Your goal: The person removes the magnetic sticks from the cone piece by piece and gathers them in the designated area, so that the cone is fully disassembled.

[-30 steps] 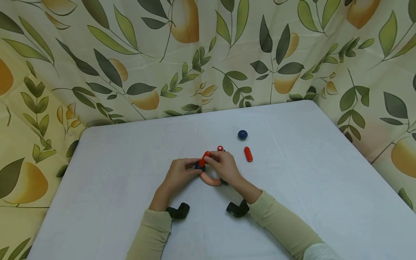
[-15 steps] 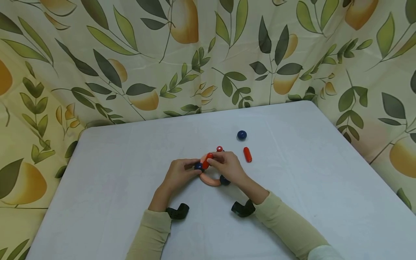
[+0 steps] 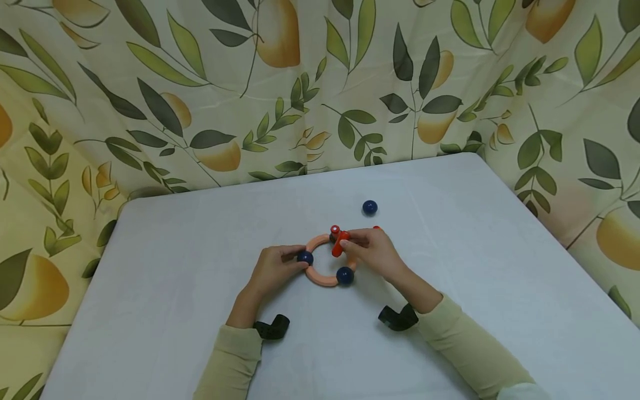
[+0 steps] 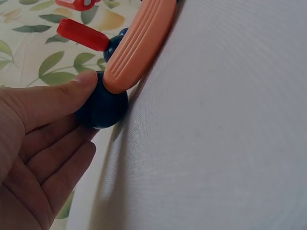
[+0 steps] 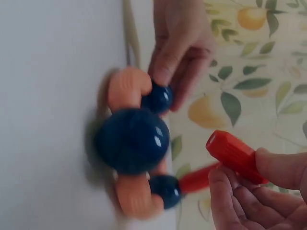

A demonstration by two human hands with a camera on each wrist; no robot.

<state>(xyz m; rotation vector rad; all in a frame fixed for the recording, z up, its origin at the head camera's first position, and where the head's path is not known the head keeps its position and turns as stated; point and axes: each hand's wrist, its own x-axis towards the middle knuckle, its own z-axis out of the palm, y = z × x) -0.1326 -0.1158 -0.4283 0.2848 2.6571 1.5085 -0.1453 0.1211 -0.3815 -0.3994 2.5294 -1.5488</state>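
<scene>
Curved peach rods (image 3: pixel 322 280) and dark blue balls form a ring lying on the table in the head view. My left hand (image 3: pixel 274 270) pinches the ring's left ball (image 4: pixel 101 106) between thumb and fingers. Another ball (image 3: pixel 345 275) sits at the ring's near right. From the far ball (image 5: pixel 165 191) a short red rod (image 5: pixel 197 178) stands upright. My right hand (image 3: pixel 376 251) pinches a second red rod (image 5: pixel 235 155) by one end, tilted above the ring's far right side. In the head view that hand covers part of the ring's right curve.
A loose dark blue ball (image 3: pixel 370 208) lies beyond the ring on the white table (image 3: pixel 200 266). One more red rod (image 3: pixel 376 227) lies behind my right hand, mostly hidden. Black wrist cameras sit on both wrists. A leaf-patterned curtain (image 3: pixel 280 111) hangs behind the table.
My right hand has carried its red rod rightward, from over the left ball towards the standing red rod, uncovering more of the ring. My left hand keeps hold of the left ball.
</scene>
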